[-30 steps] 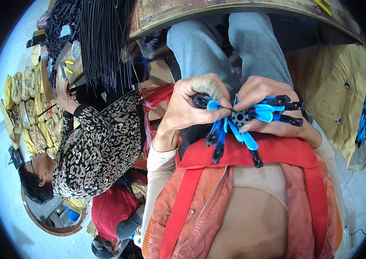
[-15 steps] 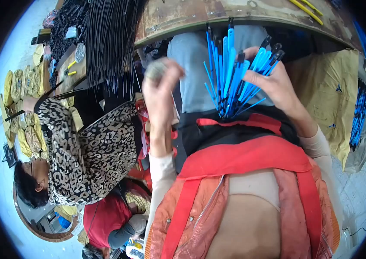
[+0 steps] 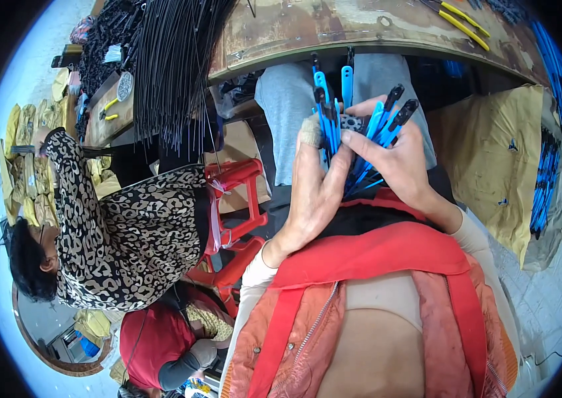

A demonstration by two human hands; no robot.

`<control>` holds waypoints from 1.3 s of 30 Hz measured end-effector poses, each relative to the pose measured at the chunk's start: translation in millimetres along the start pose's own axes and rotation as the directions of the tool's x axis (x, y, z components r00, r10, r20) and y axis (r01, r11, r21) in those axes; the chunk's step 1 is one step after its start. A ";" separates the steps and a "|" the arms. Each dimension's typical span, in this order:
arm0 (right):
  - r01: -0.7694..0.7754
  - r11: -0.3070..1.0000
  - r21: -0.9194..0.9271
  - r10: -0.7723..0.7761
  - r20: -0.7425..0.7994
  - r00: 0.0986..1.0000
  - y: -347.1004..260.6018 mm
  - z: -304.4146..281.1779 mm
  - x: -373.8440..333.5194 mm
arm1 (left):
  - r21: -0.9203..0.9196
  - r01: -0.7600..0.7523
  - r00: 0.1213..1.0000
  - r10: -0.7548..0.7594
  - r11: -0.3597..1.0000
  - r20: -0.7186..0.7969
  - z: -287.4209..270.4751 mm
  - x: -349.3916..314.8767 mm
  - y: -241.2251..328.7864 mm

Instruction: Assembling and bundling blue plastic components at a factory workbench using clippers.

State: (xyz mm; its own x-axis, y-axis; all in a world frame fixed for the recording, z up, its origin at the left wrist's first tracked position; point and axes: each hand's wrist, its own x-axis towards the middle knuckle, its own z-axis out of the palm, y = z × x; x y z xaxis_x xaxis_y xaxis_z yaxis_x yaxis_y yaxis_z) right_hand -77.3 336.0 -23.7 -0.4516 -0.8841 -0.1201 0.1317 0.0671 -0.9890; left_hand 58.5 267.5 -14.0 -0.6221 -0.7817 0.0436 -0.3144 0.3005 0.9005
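Above my lap I hold a bundle of long blue strips with black tips [image 3: 375,121], fanned upward between both hands. My left hand [image 3: 314,192], with a pale woven cover on one digit, is closed against the bundle's left side. My right hand [image 3: 397,162] wraps the right side, its thumb pressed inward. Between the hands a dark, dotted piece [image 3: 352,122] lies across the strips; its kind I cannot make out. The lower ends of the strips are partly hidden behind my hands.
A worn wooden table [image 3: 334,26] stands ahead, with yellow-handled pliers [image 3: 463,30] on it. Black rods [image 3: 175,73] hang over its left side. A co-worker in a patterned top [image 3: 141,245] and a red stool [image 3: 238,205] are left. Brown paper [image 3: 493,172] lies right, beside more blue strips [image 3: 546,179].
My left hand has come in from the left, away from the bundle, to close on it. The strips are gathered tighter. The co-worker's arm has shifted, showing more of the red stool.
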 end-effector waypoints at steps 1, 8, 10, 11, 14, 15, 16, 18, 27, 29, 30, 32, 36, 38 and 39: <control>-0.042 0.998 0.041 0.043 -0.022 0.999 1.2 2.2 -3.6 | -0.080 0.067 0.995 -0.061 0.995 0.079 -3.8 0.4 5.8; 0.000 0.940 0.342 -0.084 0.232 0.969 -26.7 -9.1 -10.0 | -0.435 0.322 0.936 -0.215 0.841 0.277 -37.5 27.8 17.6; -0.039 0.821 0.570 -0.126 0.248 0.961 -38.0 -11.5 -1.1 | -0.471 0.375 0.920 -0.259 0.798 0.294 -45.6 39.7 23.5; -0.173 0.773 0.611 -0.017 0.293 0.956 -39.5 -15.2 6.8 | -0.478 0.362 0.923 -0.235 0.800 0.305 -50.6 47.4 30.6; -0.373 0.505 0.779 0.144 0.350 0.926 -43.4 -5.6 31.5 | -0.493 0.379 0.909 -0.214 0.783 0.358 -75.5 63.6 38.3; -0.467 0.537 0.702 0.241 0.403 0.883 -28.5 0.2 35.1 | -0.501 0.401 0.895 -0.212 0.767 0.391 -84.2 65.0 38.2; -0.559 0.560 0.612 0.341 0.444 0.828 -17.9 3.1 39.5 | -0.514 0.419 0.883 -0.205 0.748 0.421 -90.8 67.5 38.6; -0.507 0.571 0.646 0.189 0.497 0.847 -22.1 6.8 57.1 | -0.513 0.391 0.890 -0.173 0.764 0.421 -102.8 79.0 43.4; -0.068 0.949 0.308 -0.045 0.347 0.937 -28.5 39.1 63.1 | -0.208 -0.056 0.996 0.068 0.977 0.050 -117.7 86.9 41.3; -0.019 0.951 0.310 -0.078 0.299 0.951 -26.1 41.8 65.9 | -0.114 -0.218 0.975 0.221 0.969 0.017 -117.1 90.3 36.5; -0.017 0.950 0.311 -0.081 0.301 0.950 -26.5 42.3 68.4 | -0.112 -0.220 0.975 0.223 0.969 0.015 -118.5 92.9 36.9; -0.124 0.937 0.327 0.001 0.352 0.936 -33.6 41.2 70.8 | -0.121 -0.125 0.986 0.137 0.985 0.097 -124.1 97.5 41.0; -0.197 0.952 0.236 0.107 0.345 0.933 -55.8 45.4 74.6 | -0.387 0.308 0.902 -0.138 0.869 0.408 -136.3 111.6 40.9; 0.225 0.950 -0.218 -0.117 0.416 0.902 -69.1 35.9 83.9 | -0.347 0.312 0.885 -0.138 0.884 0.444 -137.2 121.5 48.3; 0.362 0.903 -0.233 -0.235 0.439 0.867 -64.3 32.2 85.5 | -0.308 0.201 0.903 -0.055 0.930 0.425 -137.2 121.8 44.7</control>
State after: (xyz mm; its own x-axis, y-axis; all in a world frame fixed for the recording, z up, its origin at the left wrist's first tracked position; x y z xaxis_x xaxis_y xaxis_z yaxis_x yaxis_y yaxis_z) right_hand -96.0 241.2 32.4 -0.0357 -0.9855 0.1660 -0.2499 -0.1520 -0.9563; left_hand 67.1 110.7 90.9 -0.8498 -0.4902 -0.1940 -0.1970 -0.0461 0.9793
